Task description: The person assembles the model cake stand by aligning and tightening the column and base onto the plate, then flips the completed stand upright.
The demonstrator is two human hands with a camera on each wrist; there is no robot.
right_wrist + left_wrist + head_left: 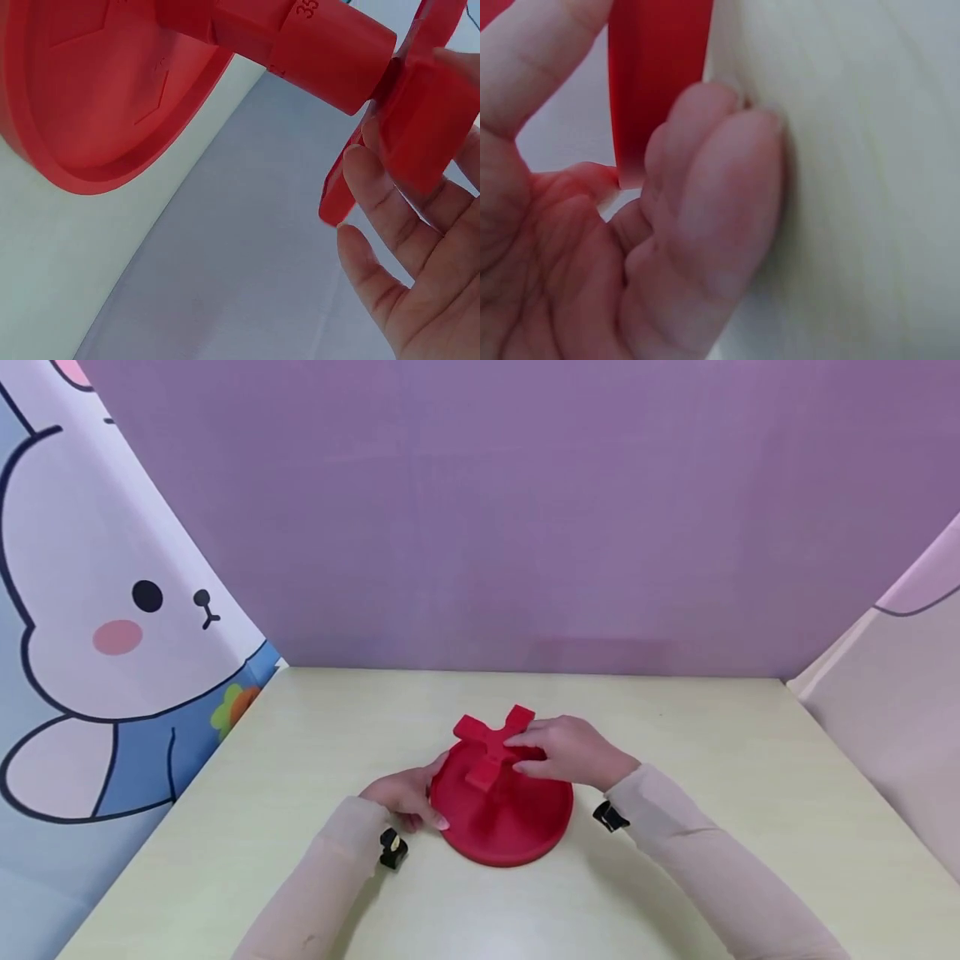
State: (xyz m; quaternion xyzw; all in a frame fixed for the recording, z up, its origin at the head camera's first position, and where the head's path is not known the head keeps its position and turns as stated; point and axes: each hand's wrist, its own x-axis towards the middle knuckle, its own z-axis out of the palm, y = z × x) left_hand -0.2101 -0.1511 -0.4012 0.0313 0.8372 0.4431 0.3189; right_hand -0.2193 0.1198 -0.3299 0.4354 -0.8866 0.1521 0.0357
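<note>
On the table stands a red plastic stand with a wide round base (517,835), a raised rim and a stepped post (330,56) marked "35". A flat four-armed cross piece (495,743) tops the post; one arm looks blurred in the right wrist view. My left hand (405,795) holds the base at its left edge, thumb and fingers around the rim (660,67), some fingertips curled close to the tabletop. At the cross piece, my right hand (573,750) lays loosely bent fingers (390,210) against one arm from the right. That arm is mostly hidden beneath the hand in the head view.
A pale wood-grain table (712,752) carries the stand near its middle. A plain purple panel (525,527) rises along the back edge, and a cartoon-print cloth (112,693) hangs at the left. Dark devices sit on both wrists.
</note>
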